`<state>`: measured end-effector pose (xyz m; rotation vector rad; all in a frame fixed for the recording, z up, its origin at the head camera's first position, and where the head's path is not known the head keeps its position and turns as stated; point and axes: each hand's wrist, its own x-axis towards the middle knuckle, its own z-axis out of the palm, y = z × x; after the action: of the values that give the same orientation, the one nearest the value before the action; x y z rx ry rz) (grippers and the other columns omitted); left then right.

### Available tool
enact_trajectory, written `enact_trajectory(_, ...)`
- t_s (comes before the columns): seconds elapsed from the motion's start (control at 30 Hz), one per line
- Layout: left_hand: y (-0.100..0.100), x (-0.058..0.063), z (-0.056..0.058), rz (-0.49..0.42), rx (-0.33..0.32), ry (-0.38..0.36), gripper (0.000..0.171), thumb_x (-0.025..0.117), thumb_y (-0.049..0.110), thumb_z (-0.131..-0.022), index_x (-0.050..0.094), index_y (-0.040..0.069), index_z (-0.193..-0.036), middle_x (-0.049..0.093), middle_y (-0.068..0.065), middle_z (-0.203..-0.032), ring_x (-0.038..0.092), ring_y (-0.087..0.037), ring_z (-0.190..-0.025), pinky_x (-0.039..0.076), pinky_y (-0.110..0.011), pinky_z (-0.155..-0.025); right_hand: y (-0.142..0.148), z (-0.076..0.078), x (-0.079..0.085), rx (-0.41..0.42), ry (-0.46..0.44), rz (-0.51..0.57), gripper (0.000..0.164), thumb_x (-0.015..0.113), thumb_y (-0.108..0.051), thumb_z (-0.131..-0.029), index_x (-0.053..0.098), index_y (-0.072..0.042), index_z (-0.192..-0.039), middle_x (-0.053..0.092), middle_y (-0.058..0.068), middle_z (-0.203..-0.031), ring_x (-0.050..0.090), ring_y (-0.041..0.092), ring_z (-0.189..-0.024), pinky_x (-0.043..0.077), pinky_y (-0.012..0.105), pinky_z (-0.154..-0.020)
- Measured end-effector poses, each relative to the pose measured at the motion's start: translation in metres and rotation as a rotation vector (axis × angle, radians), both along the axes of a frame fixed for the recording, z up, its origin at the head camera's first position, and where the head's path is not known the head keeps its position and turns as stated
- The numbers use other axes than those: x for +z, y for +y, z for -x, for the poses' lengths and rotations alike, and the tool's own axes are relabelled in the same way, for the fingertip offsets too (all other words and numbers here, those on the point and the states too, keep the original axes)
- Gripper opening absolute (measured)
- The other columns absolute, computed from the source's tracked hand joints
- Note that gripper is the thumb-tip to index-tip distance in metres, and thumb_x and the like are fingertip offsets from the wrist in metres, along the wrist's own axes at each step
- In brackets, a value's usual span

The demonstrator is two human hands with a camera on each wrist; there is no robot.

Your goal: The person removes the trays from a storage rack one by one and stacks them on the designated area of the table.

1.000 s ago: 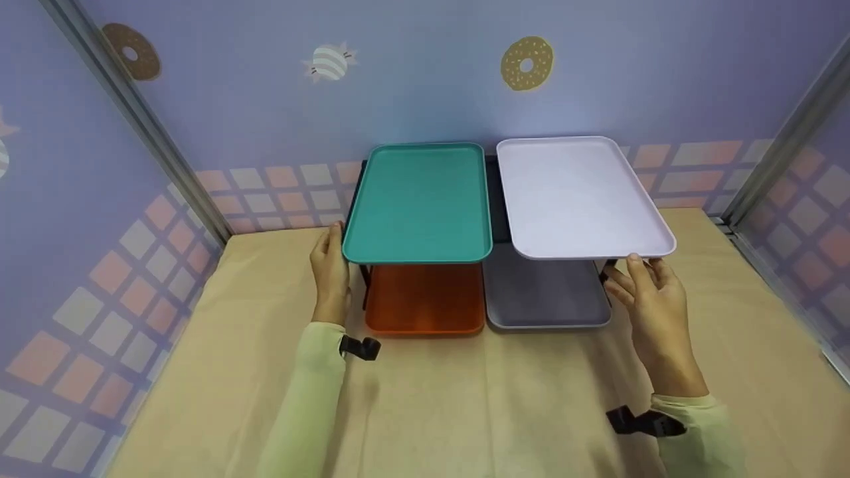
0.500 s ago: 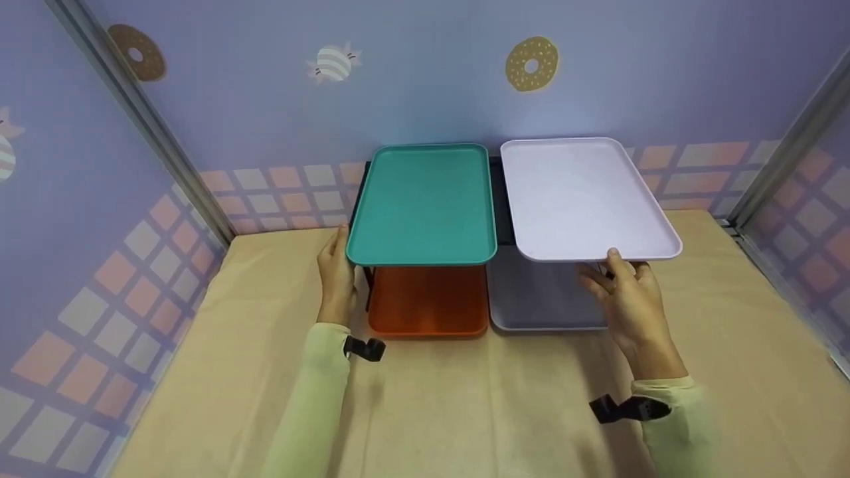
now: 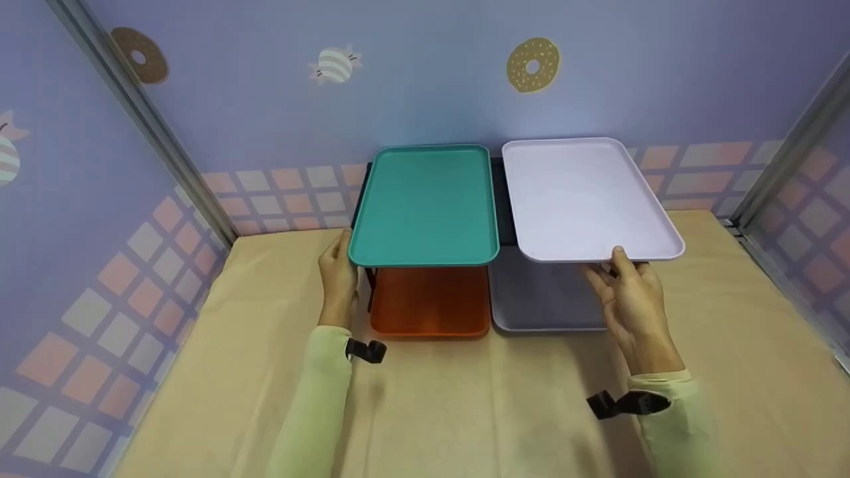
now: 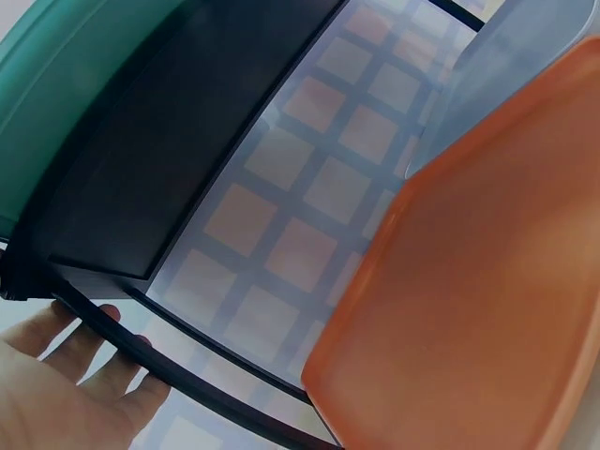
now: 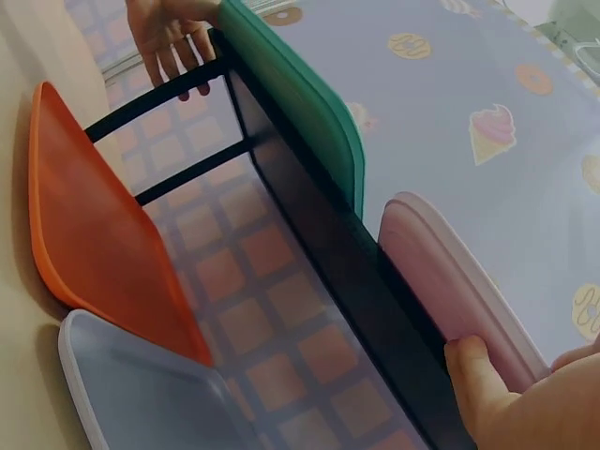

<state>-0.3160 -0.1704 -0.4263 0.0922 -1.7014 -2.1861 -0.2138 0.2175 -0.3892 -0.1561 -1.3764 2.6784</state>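
Observation:
A black rack (image 4: 178,122) carries a teal tray (image 3: 425,206) and a pale lilac tray (image 3: 588,199) side by side on top. Below lie an orange tray (image 3: 430,302) and a grey tray (image 3: 548,292). My left hand (image 3: 339,279) rests at the rack's left side, by the teal tray's front corner. In the left wrist view its loosely straight fingers (image 4: 122,389) lie along the black leg (image 4: 220,398). At the lilac tray's front edge, my right hand (image 3: 634,305) pinches the rim, thumb above and fingers beneath. The tray's front right part juts past the rack.
A beige cloth (image 3: 431,405) covers the table. Behind the rack stands a lilac wall (image 3: 425,79) with printed sweets and pink-and-white squares. Similar walls close in on the left and right, with metal posts (image 3: 139,119) at the corners.
My right hand has slid left along the lilac tray's front edge, from near its corner, and now grips the rim there. The left hand stays at the rack's side; the view shifts slightly.

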Motion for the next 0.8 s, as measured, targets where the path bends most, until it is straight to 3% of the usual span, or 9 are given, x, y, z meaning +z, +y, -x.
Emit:
enact_trajectory(0.13,0.0004,-0.0004,0.0007,0.023,0.005,-0.004,0.039,0.052,0.029,-0.108,0.068,0.013,-0.076,0.062,0.004,-0.067,0.057,-0.011,-0.076,0.049,-0.029,-0.085,0.0008,0.0002,0.0006,-0.001,0.009,0.03,0.056,0.035,-0.021,-0.111,0.007,-0.001,-0.155,0.035,0.011,-0.142,0.028,0.031,-0.152,0.034,0.034,-0.119)
enact_trajectory(0.5,-0.0035,-0.0015,-0.0002,0.018,-0.02,0.006,0.038,0.051,0.027,-0.109,0.065,0.01,-0.078,0.062,0.003,-0.072,0.055,-0.011,-0.078,0.048,-0.031,-0.09,0.0048,-0.0012,-0.0025,0.018,0.062,0.038,0.053,0.038,-0.018,-0.111,0.012,0.001,-0.154,0.038,0.012,-0.144,0.058,0.022,-0.124,0.045,0.033,-0.111)
enact_trajectory(0.8,-0.0025,0.0008,-0.0015,0.029,-0.016,-0.002,0.037,0.051,0.028,-0.109,0.066,0.01,-0.081,0.063,0.003,-0.075,0.057,-0.011,-0.08,0.049,-0.029,-0.087,0.0061,-0.0053,-0.0015,-0.009,0.083,0.073,0.047,0.042,-0.014,-0.11,0.021,-0.001,-0.149,0.041,0.011,-0.142,0.066,0.021,-0.116,0.051,0.033,-0.105)
